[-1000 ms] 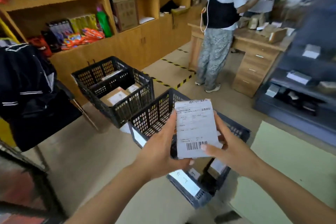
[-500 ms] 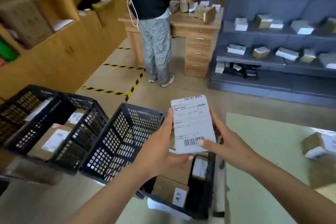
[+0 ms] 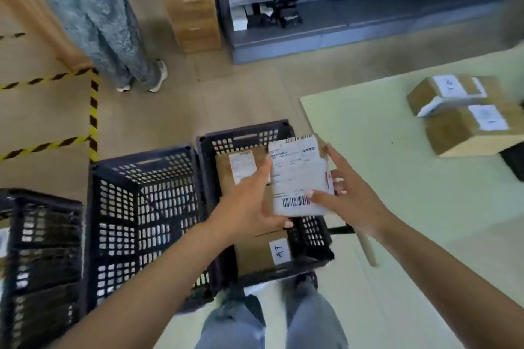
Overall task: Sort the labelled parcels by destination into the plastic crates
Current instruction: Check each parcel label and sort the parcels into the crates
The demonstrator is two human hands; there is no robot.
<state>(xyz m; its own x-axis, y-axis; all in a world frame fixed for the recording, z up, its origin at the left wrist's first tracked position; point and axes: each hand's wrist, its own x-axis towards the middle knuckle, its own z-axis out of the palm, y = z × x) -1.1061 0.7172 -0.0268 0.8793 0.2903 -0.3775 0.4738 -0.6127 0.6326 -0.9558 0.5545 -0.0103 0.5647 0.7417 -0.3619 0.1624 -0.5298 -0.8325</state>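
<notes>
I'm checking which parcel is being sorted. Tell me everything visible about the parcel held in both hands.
The flat brown cardboard parcel has a white shipping label covering its upper face, with printed text and barcodes at the top and bottom. The left hand grips its left edge; the right hand holds its right side. It hangs above the rightmost black plastic crate.

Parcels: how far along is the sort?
Partly done. The right crate already holds at least two boxed parcels; the middle crate looks empty. In hand: both hands, left and right, hold a labelled parcel above the right crate. Left: two parcels on the green table.
</notes>
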